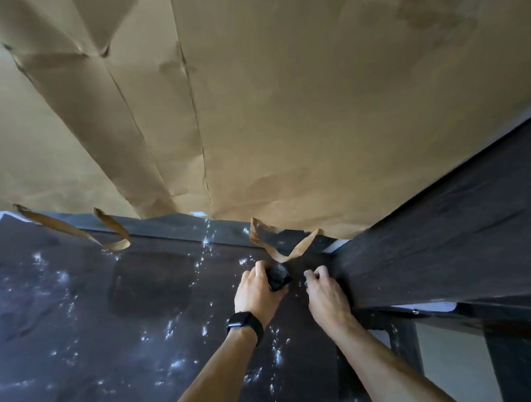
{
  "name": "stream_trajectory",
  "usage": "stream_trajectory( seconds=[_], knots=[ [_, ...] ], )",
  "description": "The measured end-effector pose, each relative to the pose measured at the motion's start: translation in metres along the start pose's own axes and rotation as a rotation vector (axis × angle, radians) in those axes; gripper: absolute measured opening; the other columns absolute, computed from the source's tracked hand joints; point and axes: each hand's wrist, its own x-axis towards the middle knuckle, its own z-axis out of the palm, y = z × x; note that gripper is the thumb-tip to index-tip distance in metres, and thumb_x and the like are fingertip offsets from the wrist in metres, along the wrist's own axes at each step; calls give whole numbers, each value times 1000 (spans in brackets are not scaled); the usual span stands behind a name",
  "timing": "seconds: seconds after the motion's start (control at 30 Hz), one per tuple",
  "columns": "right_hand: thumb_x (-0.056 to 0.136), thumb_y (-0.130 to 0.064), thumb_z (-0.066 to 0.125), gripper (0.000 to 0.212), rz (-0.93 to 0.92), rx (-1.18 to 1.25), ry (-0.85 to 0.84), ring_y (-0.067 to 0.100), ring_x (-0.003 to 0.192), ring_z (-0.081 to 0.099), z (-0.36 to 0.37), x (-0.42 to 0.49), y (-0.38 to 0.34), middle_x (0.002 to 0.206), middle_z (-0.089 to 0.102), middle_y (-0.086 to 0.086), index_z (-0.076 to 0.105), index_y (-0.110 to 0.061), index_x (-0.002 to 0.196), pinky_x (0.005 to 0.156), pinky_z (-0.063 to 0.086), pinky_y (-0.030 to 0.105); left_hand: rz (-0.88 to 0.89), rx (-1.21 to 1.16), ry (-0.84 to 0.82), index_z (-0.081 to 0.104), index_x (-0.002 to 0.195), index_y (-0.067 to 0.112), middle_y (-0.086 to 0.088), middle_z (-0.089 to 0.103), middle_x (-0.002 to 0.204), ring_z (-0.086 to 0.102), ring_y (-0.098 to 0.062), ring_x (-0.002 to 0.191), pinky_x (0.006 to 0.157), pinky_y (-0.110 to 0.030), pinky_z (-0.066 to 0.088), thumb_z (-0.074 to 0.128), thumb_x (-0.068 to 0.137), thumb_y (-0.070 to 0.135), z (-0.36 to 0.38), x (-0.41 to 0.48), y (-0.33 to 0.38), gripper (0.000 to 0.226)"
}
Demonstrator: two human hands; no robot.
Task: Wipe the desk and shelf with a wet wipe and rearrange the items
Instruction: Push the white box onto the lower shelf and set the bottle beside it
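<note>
View from the person's head, looking down at a dark desk [110, 334] flecked with white specks and bright glints. A darker, damp-looking patch [151, 282] sits near the middle of the desk. Both bare forearms reach forward to the far right corner of the desk, where it meets a dark wooden shelf [447, 252] that runs off to the right.

The left hand [257, 290], with a black watch [245, 323] on its wrist, has its fingers curled round a small dark object [278, 276] and holds it against the desk top; whether this is the wet wipe cannot be told. The right hand [326, 293] rests just beside it, close against the shelf's edge, knuckles up and fingers bent down to the desk; whether it grips anything cannot be told.

Creased brown paper [252, 108] covers the wall behind the desk. Torn paper strips [292, 249] curl down from its lower edge onto the back of the desk, one just beyond the two hands
</note>
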Motion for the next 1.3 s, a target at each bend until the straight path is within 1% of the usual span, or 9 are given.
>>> stream_trajectory(
  seconds=[0.17, 0.3, 0.4, 0.53, 0.67, 0.77, 0.93, 1.07, 1.3],
  knots=[
    [95, -13, 58, 25, -14, 347, 81, 24, 90, 65, 7, -55, 4, 114, 47, 1, 56, -17, 120, 73, 47, 27, -58, -48, 100, 52, 117, 28, 12, 65, 105, 52, -16, 103, 75, -20, 34, 78, 74, 48, -14, -56, -8, 53],
    [95, -18, 62, 27, -22, 653, 10, 10, 95, 61, 12, -121, 45, 114, 48, -6, 58, -26, 120, 84, 49, 21, -21, 47, 68, 59, 118, 36, 19, 64, 110, 54, -14, 105, 82, -21, 39, 76, 72, 53, -8, -105, -12, 52],
    [94, -25, 64, 24, 40, 732, -46, 3, 92, 62, 10, -164, 95, 114, 53, -9, 56, -42, 110, 87, 52, 25, 10, 90, 60, 61, 115, 35, 16, 66, 108, 56, -17, 100, 82, -25, 43, 78, 71, 52, 16, -142, -3, 49],
    [91, -23, 67, 28, 76, 799, 4, 2, 95, 60, 2, -204, 176, 110, 59, -6, 57, -45, 105, 85, 44, 11, 95, 128, 90, 62, 111, 31, 11, 67, 103, 59, -20, 96, 77, -24, 40, 81, 70, 50, 62, -179, 56, 49],
    [94, -21, 66, 21, 137, 953, -37, 17, 79, 70, -2, -234, 252, 110, 63, 4, 60, -34, 110, 74, 58, 33, 194, 0, 111, 60, 119, 32, 13, 66, 112, 60, -11, 102, 82, -19, 42, 81, 69, 52, 113, -198, 141, 58],
    [95, -19, 62, 17, 194, 947, -11, 15, 66, 68, -4, -251, 298, 103, 65, 14, 62, -29, 109, 67, 54, 27, 305, -22, 79, 55, 123, 34, 12, 64, 118, 59, -9, 106, 86, -21, 46, 77, 74, 53, 142, -188, 205, 58],
    [95, -26, 63, 25, 270, 886, 105, 20, 88, 68, -14, -281, 355, 106, 62, 8, 63, -24, 120, 87, 54, 40, 407, 232, 34, 51, 127, 34, 2, 64, 121, 51, -22, 116, 92, -39, 45, 71, 79, 53, 168, -145, 286, 56],
    [92, -20, 67, 25, 366, 990, 203, 17, 79, 69, -7, -304, 381, 101, 65, 8, 65, -23, 117, 84, 55, 38, 408, 347, 27, 53, 133, 27, -8, 60, 127, 44, -30, 124, 100, -41, 33, 70, 82, 52, 181, -120, 312, 59],
    [89, -27, 69, 27, 526, 1042, 191, 12, 83, 65, 11, -336, 410, 96, 67, 1, 65, -30, 115, 79, 49, 25, 389, 566, -34, 49, 134, 29, -5, 54, 139, 40, -27, 132, 107, -44, 23, 69, 85, 50, 195, -95, 319, 57]
  ],
)
